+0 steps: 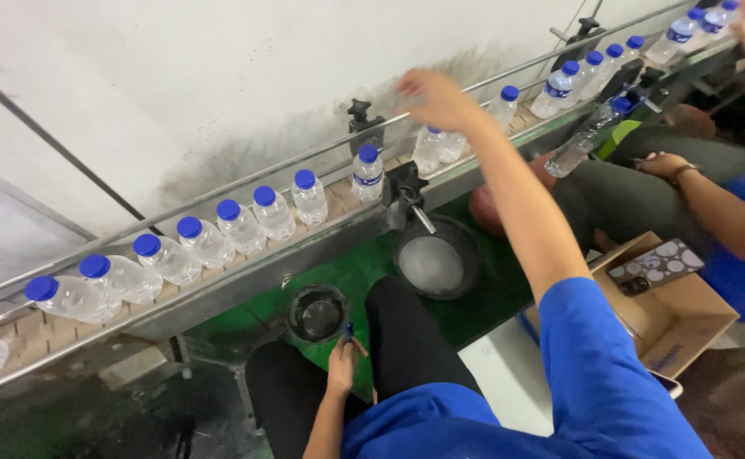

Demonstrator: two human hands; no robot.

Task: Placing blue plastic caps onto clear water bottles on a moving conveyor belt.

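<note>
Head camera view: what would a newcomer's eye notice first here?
First, the long row of clear water bottles with blue caps standing on the conveyor along the white wall. Then the right hand, blurred, raised over the bottles near the middle of the line, while the left hand rests low by the knee holding a small blue object.

Royal-blue screw caps top the row of clear plastic bottles [238,225], blue bands on their labels. Just below the right hand's fingers [419,85], another blue-capped clear bottle [437,144]. At the left hand's fingertips [349,342], a small blue cap [349,328], beside a round black bucket [317,312]. Green floor, and a brown cardboard box [674,319] holding a dark spotted phone case [654,265].
</note>
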